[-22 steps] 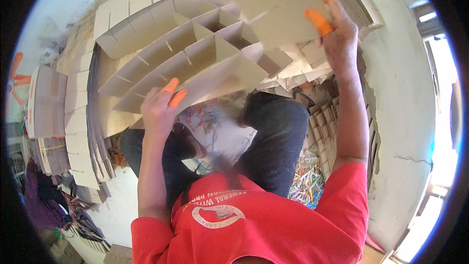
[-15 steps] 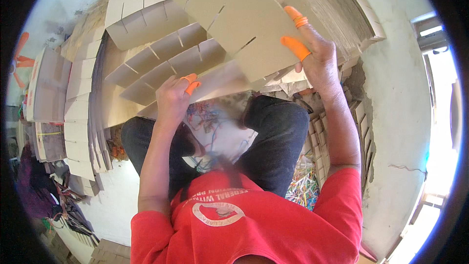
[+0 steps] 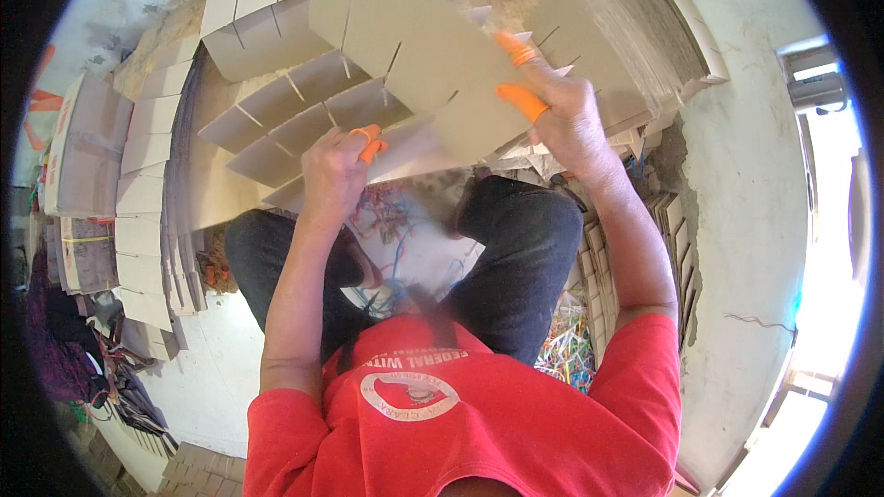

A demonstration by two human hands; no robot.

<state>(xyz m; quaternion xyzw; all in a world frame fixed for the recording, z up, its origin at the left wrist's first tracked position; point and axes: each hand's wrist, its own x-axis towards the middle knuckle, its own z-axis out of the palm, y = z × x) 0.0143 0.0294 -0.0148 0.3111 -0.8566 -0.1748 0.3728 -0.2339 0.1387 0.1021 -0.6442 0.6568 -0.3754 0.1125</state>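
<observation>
Above slotted grey cardboard strips (image 3: pixel 276 117), the right hand (image 3: pixel 569 120) clamps a slotted tan cardboard sheet (image 3: pixel 431 64), seemingly unjoined. The left hand (image 3: pixel 332 173) pinches one strip.

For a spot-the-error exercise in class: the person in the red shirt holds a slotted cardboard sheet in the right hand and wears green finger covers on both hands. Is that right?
Not quite: the finger covers are orange, not green, as the head view shows. The person in the red shirt does hold a slotted cardboard sheet in the right hand.
</observation>
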